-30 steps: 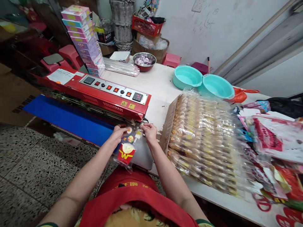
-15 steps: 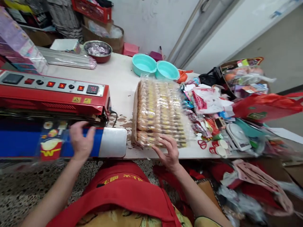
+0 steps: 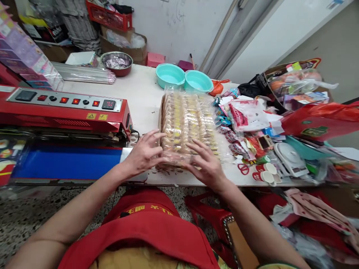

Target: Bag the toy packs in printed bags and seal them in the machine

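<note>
Both of my hands rest on the near end of a big clear bag of packed snacks lying on the white table. My left hand has its fingers spread against the bag's near left corner. My right hand lies flat with fingers apart on the near right end. To the left stands a red sealing machine with a blue conveyor belt. A small printed pouch rides on the belt at the far left edge of the view.
Two teal bowls sit behind the snack bag. A metal bowl of wrapped sweets and long clear bags lie at the back left. A heap of packets, red bags and a small scale fills the right side.
My left hand let go of the printed pouch and moved right onto the snack bag. The pouch travelled left along the belt. My right hand shifted slightly up the bag.
</note>
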The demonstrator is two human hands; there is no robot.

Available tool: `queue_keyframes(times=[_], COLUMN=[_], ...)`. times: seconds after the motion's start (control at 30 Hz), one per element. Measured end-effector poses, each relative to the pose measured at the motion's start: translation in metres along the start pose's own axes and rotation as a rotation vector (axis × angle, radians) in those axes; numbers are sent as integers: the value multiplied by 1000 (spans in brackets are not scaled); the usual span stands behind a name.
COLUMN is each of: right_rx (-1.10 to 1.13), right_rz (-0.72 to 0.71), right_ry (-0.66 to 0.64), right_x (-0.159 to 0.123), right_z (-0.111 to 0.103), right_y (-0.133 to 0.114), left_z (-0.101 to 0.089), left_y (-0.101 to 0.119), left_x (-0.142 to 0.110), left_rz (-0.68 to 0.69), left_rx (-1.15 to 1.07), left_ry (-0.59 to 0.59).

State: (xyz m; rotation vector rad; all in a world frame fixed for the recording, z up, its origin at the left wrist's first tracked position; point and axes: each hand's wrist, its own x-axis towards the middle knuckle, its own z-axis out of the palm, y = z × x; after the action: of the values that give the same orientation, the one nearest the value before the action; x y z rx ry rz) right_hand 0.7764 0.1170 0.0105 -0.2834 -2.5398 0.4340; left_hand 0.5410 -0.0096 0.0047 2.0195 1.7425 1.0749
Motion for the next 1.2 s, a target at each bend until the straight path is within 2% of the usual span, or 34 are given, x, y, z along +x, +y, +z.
queue_keyframes(times=[0.1, 0.17, 0.23, 0.33, 0.47, 0.53, 0.63, 0.73, 0.87, 0.97, 1.07, 1.13, 1.2], right_rx=[324, 525, 704, 888, 1042, 1091, 1151, 1206, 1181, 1149, 1121, 1049, 922], right_rz=[96, 225, 373, 575, 735, 790, 920, 1028, 1072, 1060, 1041, 970, 793], right_ry=[94, 170, 201, 140, 54, 41, 56, 72, 77, 77, 80, 106, 103], right_x=[50, 78, 98, 113, 109, 105, 102, 104, 113, 128, 143, 144, 133], right_z=[-17, -7, 16, 62, 124, 151, 188, 215, 241, 263, 283, 282, 263], right_y=[-14, -18, -18, -14, -13, -16, -21, -21, -13, -11, -20, -31, -39], left_z=[-27, -37, -40, -37, -18, -7, 3, 3, 1, 1, -6, -18, -36], left_y=[14, 13, 2, -26, -65, -83, -106, -124, -139, -148, -159, -165, -172], left_x=[15, 17, 14, 0, -26, -38, -57, -77, -100, -104, -102, -106, -118], left_rz=[-186, -367, -548, -792, -974, -1057, -1140, -1184, -1219, -1223, -1210, -1208, -1222], left_rx=[-500, -788, -959, -1056, -1063, -1056, -1077, -1133, -1165, -1112, -1016, -922, -816], left_ry=[107, 227, 317, 390, 641, 729, 749, 738, 777, 905, 1032, 1107, 1182])
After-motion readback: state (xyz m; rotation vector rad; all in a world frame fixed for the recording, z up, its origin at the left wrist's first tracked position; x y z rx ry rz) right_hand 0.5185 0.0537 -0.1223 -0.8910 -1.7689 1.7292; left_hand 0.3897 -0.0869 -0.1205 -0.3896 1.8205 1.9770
